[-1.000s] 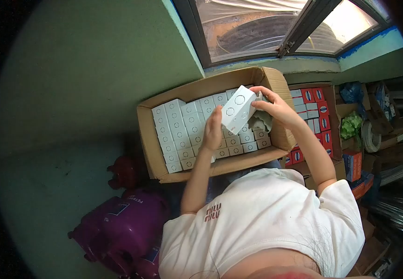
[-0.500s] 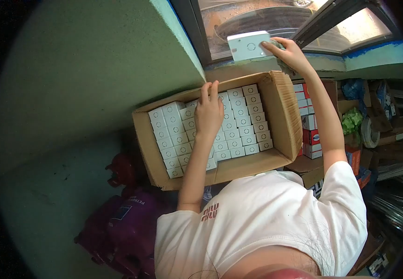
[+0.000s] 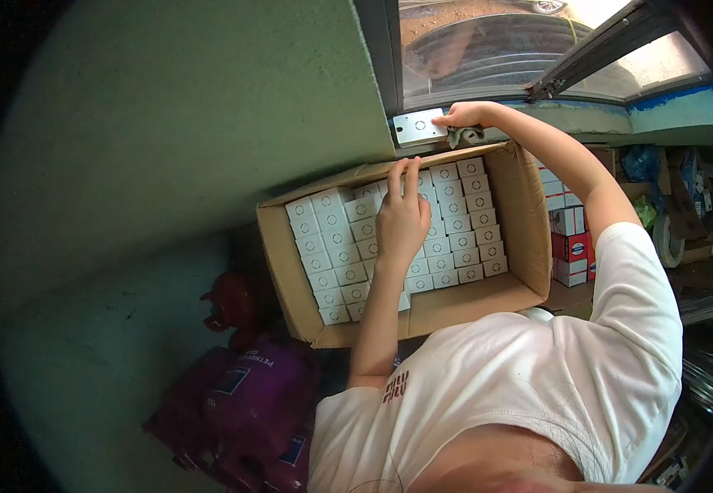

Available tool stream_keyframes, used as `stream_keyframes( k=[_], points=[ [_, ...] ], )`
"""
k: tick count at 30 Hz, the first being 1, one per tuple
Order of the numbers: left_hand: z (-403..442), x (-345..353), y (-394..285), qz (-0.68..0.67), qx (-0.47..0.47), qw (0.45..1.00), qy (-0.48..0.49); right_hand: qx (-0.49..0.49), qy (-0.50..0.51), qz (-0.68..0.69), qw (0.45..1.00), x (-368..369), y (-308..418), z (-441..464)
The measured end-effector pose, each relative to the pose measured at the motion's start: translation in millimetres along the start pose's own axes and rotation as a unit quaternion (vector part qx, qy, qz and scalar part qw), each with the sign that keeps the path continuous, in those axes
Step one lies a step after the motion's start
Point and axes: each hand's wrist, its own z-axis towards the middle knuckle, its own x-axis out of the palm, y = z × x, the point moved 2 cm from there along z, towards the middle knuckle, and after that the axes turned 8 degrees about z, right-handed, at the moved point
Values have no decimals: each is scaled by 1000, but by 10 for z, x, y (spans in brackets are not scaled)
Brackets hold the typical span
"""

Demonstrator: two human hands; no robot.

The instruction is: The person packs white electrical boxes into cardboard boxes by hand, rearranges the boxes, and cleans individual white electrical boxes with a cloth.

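Note:
A large cardboard box (image 3: 529, 218) holds rows of small white boxes (image 3: 333, 220) with round marks. My left hand (image 3: 404, 215) reaches over these rows, its fingers stretched toward the far rim of the cardboard box and holding nothing. Beyond that rim, my right hand (image 3: 465, 117) grips a white box (image 3: 420, 127) by its right end at the window sill; whether the box rests on the sill I cannot tell. A crumpled grey cloth (image 3: 465, 137) hangs beneath my right hand.
A window (image 3: 488, 49) with a dark frame lies ahead, and a green wall (image 3: 208, 99) rises at the left. Purple gas cylinders (image 3: 249, 394) stand at the lower left. Red and white boxes (image 3: 570, 246) sit right of the cardboard box.
My left hand has let go of the white box and moved over the rows toward the far rim. My right hand has carried that box up past the rim, then down to the sill.

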Motion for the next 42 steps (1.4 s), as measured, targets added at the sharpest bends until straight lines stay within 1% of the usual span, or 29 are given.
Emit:
stream_keyframes(
  k=[1,3,5,6,7,9,11,13,15,17,19,21,22,23,24,25,26,28,31,32,33,35,36,39,41,42],
  points=[
    [6,3,16,-3,4,1000,-2,-6,-16,2,1000,35,-14,34],
    [6,17,48,-1,12,1000,-2,14,-5,19,1000,10,-16,5],
    [16,27,77,10,22,1000,-3,-12,-4,-16,1000,-51,10,-45],
    [18,16,79,-4,9,1000,19,-25,-28,-48,998,-100,36,-91],
    [20,6,80,-4,15,1000,20,-37,-38,-80,995,-151,89,-193],
    [20,-19,112,-3,26,999,26,-127,-102,-75,984,-281,20,-263],
    [19,-61,155,15,46,998,33,-247,-250,-5,936,-404,23,-640],
    [11,-126,194,19,66,997,36,-259,-347,-13,901,-451,83,-1323],
    [-12,-233,260,-10,52,997,63,-181,-402,-48,896,-306,69,-1989],
    [-100,-420,391,-22,30,994,102,-17,-405,-94,909,-6,-45,-2445],
    [-354,-559,746,-3,-88,994,62,82,-332,-95,935,390,-128,-2740],
    [-678,-980,951,146,-134,980,-13,86,-307,-92,943,832,-380,-2791],
    [-881,-1128,1037,229,-202,952,-35,114,-299,-98,942,962,-389,-2807],
    [-1076,-1255,1113,312,-266,910,-55,141,-289,-100,942,1084,-383,-2791],
    [-1255,-1314,1214,325,-349,879,-26,161,-277,-49,946,1174,-469,-2690],
    [-1420,-1343,1335,336,-429,839,5,152,-289,-49,944,1183,-480,-2663],
    [-1529,-1323,1520,281,-458,839,86,145,-301,-49,941,1195,-494,-2633],
    [-1650,-1248,1801,161,-506,812,241,121,-317,-57,939,1160,-451,-2616],
    [-1633,-1088,1780,205,-386,855,280,106,-308,-59,944,1126,-450,-2623],
    [-1601,-1034,1818,244,-419,825,289,116,-301,-67,944,1107,-435,-2645],
    [-1563,-1029,1779,244,-410,827,297,114,-294,-65,947,1104,-438,-2665],
    [-1493,-1057,1684,247,-387,834,305,104,-287,-58,951,1105,-487,-2680],
    [-1507,-1033,1692,238,-352,852,305,100,-306,-65,945,1124,-501,-2691],
    [-1446,-1047,1603,242,-348,850,313,98,-288,-50,951,1091,-505,-2678],
    [-1531,-976,1690,233,-348,865,276,107,-282,-43,953,1059,-474,-2725],
    [-1605,-917,1677,227,-341,877,251,86,-315,-35,944,1206,-555,-2833]
  ],
)
